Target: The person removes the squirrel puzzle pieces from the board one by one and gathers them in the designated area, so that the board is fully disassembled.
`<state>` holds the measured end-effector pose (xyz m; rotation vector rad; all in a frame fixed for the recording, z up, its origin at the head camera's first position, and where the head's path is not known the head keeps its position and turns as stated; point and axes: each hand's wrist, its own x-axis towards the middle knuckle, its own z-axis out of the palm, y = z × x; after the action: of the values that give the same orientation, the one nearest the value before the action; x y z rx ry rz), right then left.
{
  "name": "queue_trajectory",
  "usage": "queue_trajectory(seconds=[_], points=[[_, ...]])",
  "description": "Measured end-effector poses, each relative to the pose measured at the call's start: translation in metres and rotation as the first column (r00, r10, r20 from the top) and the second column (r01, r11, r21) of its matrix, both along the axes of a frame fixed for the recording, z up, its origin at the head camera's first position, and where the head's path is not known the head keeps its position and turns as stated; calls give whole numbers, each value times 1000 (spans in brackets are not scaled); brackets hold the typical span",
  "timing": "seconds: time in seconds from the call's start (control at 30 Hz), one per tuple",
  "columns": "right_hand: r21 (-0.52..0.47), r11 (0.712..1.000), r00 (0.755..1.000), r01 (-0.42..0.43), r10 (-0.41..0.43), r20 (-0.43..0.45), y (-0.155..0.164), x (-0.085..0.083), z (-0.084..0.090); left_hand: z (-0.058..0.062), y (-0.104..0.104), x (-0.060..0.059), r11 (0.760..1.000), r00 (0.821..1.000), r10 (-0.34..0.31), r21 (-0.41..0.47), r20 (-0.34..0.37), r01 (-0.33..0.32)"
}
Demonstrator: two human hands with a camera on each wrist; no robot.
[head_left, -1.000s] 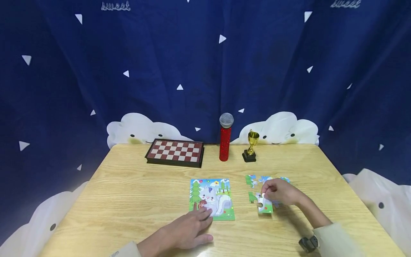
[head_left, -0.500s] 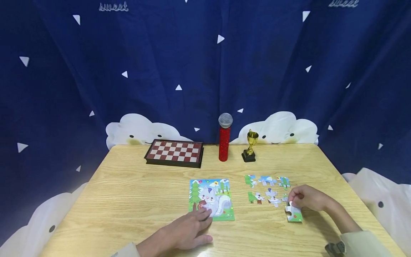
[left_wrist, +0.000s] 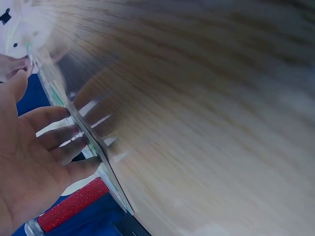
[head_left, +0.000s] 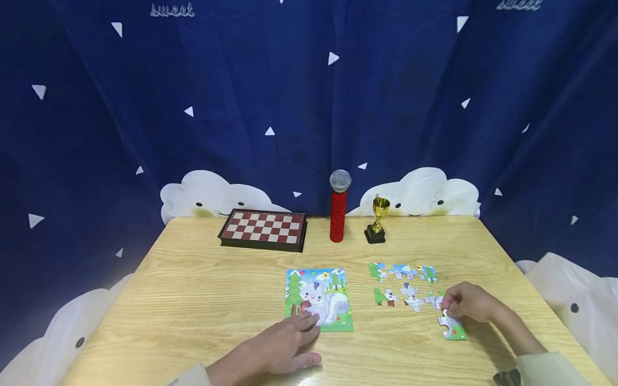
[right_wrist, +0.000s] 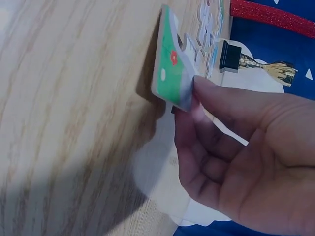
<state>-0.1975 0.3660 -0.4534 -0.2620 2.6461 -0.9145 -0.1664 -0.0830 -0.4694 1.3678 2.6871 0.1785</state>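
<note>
A squirrel picture card (head_left: 318,299) lies flat on the wooden table (head_left: 203,300). My left hand (head_left: 282,348) rests on its lower left corner with fingers straight; in the left wrist view those fingers (left_wrist: 59,142) press the card's edge (left_wrist: 98,152). Right of the card lie several loose puzzle pieces (head_left: 403,284) in rows. My right hand (head_left: 470,303) pinches a green and white puzzle piece (head_left: 453,325) at the table surface, right of the rows. The right wrist view shows the piece (right_wrist: 170,78) tilted on edge, held by the fingertips (right_wrist: 206,91).
At the table's back stand a closed red and white chessboard box (head_left: 263,229), a red toy microphone (head_left: 339,212) and a small gold trophy (head_left: 377,219). A dark blue curtain (head_left: 309,96) hangs behind. White cloud cushions sit around the table.
My right hand has carried the green and white piece from the left of the loose rows to their right side. The left hand has stayed on the picture card.
</note>
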Motion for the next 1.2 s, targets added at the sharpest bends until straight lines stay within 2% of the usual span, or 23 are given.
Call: queue_trajectory(seconds=[0.2, 0.43, 0.63, 0.8, 1.2], points=[[91, 993, 997, 75, -74, -16, -4, 1, 2, 1, 1, -2, 1000, 1000, 5, 13, 5, -5], [37, 999, 1000, 13, -12, -18, -24, -6, 8, 0, 2, -6, 996, 997, -41, 82, -70, 47], [3, 999, 999, -42, 42, -14, -73, -19, 13, 2, 2, -8, 997, 999, -23, 77, -43, 26], [-3, 993, 992, -121, 121, -31, -118, -30, 14, 2, -1, -8, 997, 998, -21, 67, -52, 24], [-64, 976, 972, -208, 199, -123, -209, -44, 1, 2, -27, -5, 998, 997, 60, 22, -45, -59]])
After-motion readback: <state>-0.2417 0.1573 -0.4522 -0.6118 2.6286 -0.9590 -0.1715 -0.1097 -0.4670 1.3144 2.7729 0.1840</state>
